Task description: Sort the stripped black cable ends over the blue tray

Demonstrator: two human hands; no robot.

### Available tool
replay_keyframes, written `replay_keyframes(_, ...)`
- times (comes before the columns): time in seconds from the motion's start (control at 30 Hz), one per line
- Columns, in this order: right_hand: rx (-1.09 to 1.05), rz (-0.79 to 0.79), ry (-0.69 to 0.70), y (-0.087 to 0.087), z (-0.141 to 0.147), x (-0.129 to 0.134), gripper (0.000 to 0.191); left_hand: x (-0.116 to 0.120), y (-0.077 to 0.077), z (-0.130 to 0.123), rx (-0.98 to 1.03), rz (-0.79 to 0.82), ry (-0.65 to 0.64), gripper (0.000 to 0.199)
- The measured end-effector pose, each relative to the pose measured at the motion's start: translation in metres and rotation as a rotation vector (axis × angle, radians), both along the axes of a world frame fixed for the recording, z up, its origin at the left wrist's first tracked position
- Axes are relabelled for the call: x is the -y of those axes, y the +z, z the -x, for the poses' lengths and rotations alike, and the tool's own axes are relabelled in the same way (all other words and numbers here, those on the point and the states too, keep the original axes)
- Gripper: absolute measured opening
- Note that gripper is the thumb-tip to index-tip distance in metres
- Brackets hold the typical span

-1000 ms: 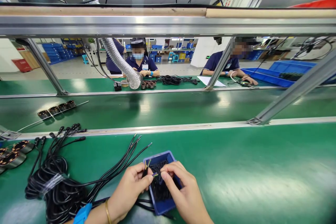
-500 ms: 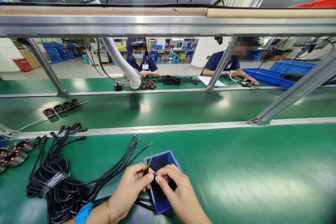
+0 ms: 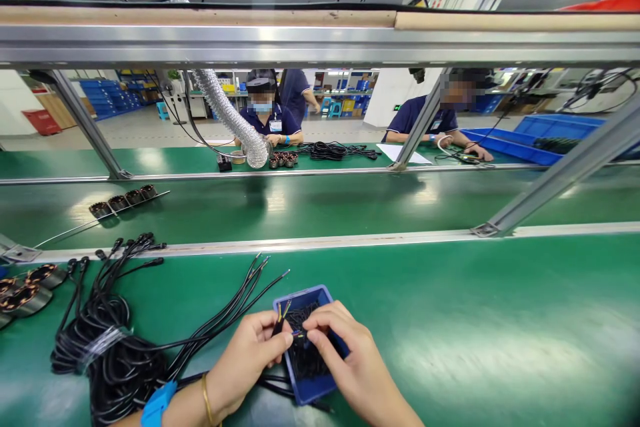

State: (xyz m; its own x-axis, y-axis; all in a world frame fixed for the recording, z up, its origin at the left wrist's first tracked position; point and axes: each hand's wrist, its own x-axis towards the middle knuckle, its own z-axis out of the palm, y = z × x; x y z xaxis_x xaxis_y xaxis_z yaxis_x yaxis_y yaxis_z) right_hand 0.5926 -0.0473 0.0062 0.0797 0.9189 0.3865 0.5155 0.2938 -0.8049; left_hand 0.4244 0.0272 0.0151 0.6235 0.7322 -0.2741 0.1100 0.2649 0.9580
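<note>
My left hand (image 3: pixel 260 341) is closed around the stripped end of a black cable (image 3: pixel 278 325), and thin coloured wires fan out from it. My right hand (image 3: pixel 345 350) pinches thumb and forefinger together just right of a blue wire (image 3: pixel 296 333) from that cable. What lies between those fingertips is too small to make out. Beneath both hands is a blue bin (image 3: pixel 314 395) holding many short black tube-like pieces (image 3: pixel 306 361). More cable ends (image 3: pixel 235 310) stretch over the bench left of the bin.
A tied bundle of black cables (image 3: pixel 107 353) lies on the left, beside copper-wound motor stators (image 3: pixel 25 297). Across the metal rail (image 3: pixel 320 240), a row of stators (image 3: pixel 125 199) rests by a thin rod. Co-workers (image 3: pixel 273 117) sit opposite; a silver duct (image 3: pixel 225 110) hangs down.
My right hand has shifted slightly right, away from my left, uncovering more wire and more of the bin. The far stator row has slid right. Another person has appeared behind the seated co-worker.
</note>
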Motion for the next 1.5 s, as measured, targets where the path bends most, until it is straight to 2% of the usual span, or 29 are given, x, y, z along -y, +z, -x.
replay_keyframes(0.3,0.121,-0.031,0.048,0.007,-0.008,0.005,0.014,0.001,0.000,0.001,0.053,0.005,-0.021,0.030)
replay_keyframes(0.47,0.149,0.031,0.103,0.013,-0.009,0.007,0.016,0.001,-0.004,0.002,0.047,-0.083,-0.098,0.025)
replay_keyframes(0.6,0.061,0.109,0.105,0.011,-0.005,0.007,0.013,0.001,-0.003,0.002,0.037,-0.053,-0.160,0.027)
replay_keyframes(0.73,-0.103,0.113,0.049,0.004,-0.001,0.003,0.014,0.001,-0.003,0.002,0.043,0.014,-0.110,0.035)
replay_keyframes(0.87,-0.137,0.042,-0.036,0.002,0.001,0.000,0.017,0.000,-0.001,0.003,-0.012,0.017,-0.054,0.040)
replay_keyframes(1.03,-0.011,-0.131,-0.037,0.001,0.002,0.000,0.018,0.002,0.000,0.002,-0.028,0.029,-0.041,0.044)
replay_keyframes(1.2,0.051,-0.145,-0.011,0.000,0.000,0.000,0.026,0.003,-0.002,0.001,-0.024,0.037,-0.019,0.046)
replay_keyframes(1.4,0.077,-0.214,-0.039,0.001,0.001,-0.002,0.020,0.002,-0.001,0.001,-0.016,0.041,-0.013,0.046)
replay_keyframes(1.5,0.165,-0.247,-0.025,0.000,-0.001,-0.002,0.023,0.001,-0.003,0.000,-0.013,0.042,-0.032,0.044)
